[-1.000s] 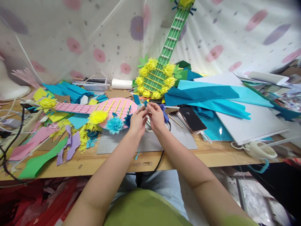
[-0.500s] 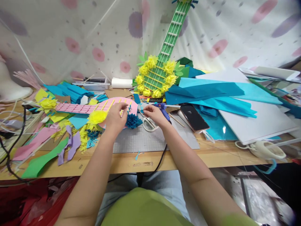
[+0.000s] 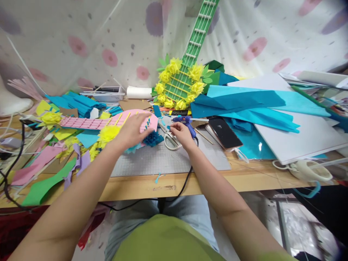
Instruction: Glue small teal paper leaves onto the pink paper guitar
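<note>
A pink paper guitar lies on the left of the bench, with yellow strips, small blue pegs and a yellow paper flower. My left hand rests over its body, fingers stretched and apart. A dark blue paper flower sits by the body's lower edge, partly behind that hand. My right hand is closed in a pinch above white-handled scissors; a bluish speck shows at the fingertips, too small to name. Just behind it lies a purple glue gun.
A green guitar with yellow flowers leans against the curtain at the back. To the right lie a phone, blue paper sheets and a white cup. Paper scraps cover the left. A grey cutting mat lies in front.
My left hand has shifted slightly left and flattened across the guitar body. Light blue paper now shows beneath it. My right hand stays pinched near the scissors. The view has moved slightly.
</note>
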`<state>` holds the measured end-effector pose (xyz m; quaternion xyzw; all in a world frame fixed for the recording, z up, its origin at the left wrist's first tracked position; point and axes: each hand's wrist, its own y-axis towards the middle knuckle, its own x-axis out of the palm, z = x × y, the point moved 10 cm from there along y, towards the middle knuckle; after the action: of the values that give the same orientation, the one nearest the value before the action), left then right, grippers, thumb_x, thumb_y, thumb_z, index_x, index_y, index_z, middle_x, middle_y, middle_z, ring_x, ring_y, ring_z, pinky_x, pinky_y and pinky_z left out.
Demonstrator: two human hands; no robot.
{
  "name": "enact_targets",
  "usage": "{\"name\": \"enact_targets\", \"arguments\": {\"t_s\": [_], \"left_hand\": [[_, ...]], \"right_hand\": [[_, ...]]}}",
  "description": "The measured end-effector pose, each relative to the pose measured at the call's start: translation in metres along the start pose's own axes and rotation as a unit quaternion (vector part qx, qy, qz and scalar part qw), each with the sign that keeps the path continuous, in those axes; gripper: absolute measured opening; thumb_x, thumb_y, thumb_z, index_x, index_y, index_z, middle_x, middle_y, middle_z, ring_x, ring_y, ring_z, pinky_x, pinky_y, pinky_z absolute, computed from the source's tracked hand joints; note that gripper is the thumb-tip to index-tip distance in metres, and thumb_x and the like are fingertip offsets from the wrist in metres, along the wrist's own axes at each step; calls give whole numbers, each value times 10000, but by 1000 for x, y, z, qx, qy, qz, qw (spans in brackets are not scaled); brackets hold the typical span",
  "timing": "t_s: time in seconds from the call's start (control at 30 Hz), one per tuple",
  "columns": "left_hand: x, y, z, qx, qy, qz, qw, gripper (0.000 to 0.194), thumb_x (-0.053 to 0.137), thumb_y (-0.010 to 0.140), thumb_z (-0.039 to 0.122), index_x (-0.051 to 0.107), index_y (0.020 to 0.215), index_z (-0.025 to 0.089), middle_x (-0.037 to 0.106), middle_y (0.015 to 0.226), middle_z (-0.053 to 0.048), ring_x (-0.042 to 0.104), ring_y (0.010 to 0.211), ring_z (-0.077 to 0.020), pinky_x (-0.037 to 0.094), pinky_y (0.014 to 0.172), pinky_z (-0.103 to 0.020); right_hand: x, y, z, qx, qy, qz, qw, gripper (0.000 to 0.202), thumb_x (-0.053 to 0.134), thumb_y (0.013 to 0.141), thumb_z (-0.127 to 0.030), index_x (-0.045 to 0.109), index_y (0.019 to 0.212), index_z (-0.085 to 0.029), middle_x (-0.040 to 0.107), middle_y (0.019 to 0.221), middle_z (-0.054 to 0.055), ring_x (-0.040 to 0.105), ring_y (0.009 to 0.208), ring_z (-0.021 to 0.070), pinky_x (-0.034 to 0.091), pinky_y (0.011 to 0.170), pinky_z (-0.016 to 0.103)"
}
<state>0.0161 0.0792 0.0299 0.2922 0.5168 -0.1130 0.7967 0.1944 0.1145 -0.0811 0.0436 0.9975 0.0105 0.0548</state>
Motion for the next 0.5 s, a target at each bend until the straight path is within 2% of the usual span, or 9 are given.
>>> {"name": "enact_targets", "arguments": {"t_s": [0.07, 0.1, 0.17, 0.23, 0.3, 0.37, 0.5], "left_hand": [[-23, 1, -13, -27, -1, 37, 999, 374, 494, 888, 372, 570, 1218, 210, 614, 1221, -94, 532, 1172, -255, 389, 1029, -420], [-27, 0, -13, -15, -1, 30, 999, 314, 493, 886, 352, 607, 1140, 207, 630, 1173, -84, 542, 1146, -248, 399, 1018, -413], [-18, -4, -8, 29, -5, -24, 999, 215, 520, 868, 330, 650, 988, 208, 654, 1062, -64, 566, 1074, -232, 420, 986, -400], [2, -13, 0, 74, -4, -97, 993, 153, 557, 839, 306, 667, 888, 210, 653, 1009, -57, 575, 1025, -225, 439, 949, -390], [18, -21, 3, 89, 10, -142, 986, 113, 585, 803, 264, 677, 840, 210, 641, 1004, -64, 575, 1005, -233, 450, 918, -394], [23, -26, 2, 85, 22, -148, 985, 111, 583, 782, 227, 680, 832, 206, 625, 1014, -72, 570, 1007, -240, 451, 911, -401], [14, -29, 5, 96, 16, -120, 988, 171, 588, 773, 220, 651, 930, 198, 594, 1070, -76, 537, 1049, -236, 434, 941, -397]], "right_hand": [[0, -1, -2, 1, 7, 2, 1000, 117, 591, 674, -296, 559, 735, -200, 603, 647, -25, 552, 609, 123, 454, 658, 283], [1, -1, -3, -1, 12, -1, 1000, 117, 592, 668, -296, 558, 727, -201, 598, 639, -26, 546, 602, 123, 450, 651, 283], [4, -2, -5, -6, 21, -11, 1000, 117, 596, 654, -296, 554, 709, -202, 588, 629, -26, 543, 600, 125, 441, 641, 282], [8, -4, -6, -9, 27, -20, 999, 119, 598, 644, -297, 549, 696, -202, 584, 629, -24, 552, 614, 129, 435, 641, 282], [10, -5, -6, -4, 34, -23, 999, 134, 598, 636, -295, 542, 718, -205, 580, 622, -30, 559, 619, 131, 429, 634, 278], [9, -6, -5, 1, 45, -16, 999, 188, 597, 628, -289, 524, 785, -216, 569, 598, -51, 553, 592, 127, 416, 610, 269], [9, -8, -17, -26, 63, -14, 998, 229, 579, 609, -265, 483, 816, -238, 515, 540, -95, 512, 528, 109, 394, 572, 253]]}}
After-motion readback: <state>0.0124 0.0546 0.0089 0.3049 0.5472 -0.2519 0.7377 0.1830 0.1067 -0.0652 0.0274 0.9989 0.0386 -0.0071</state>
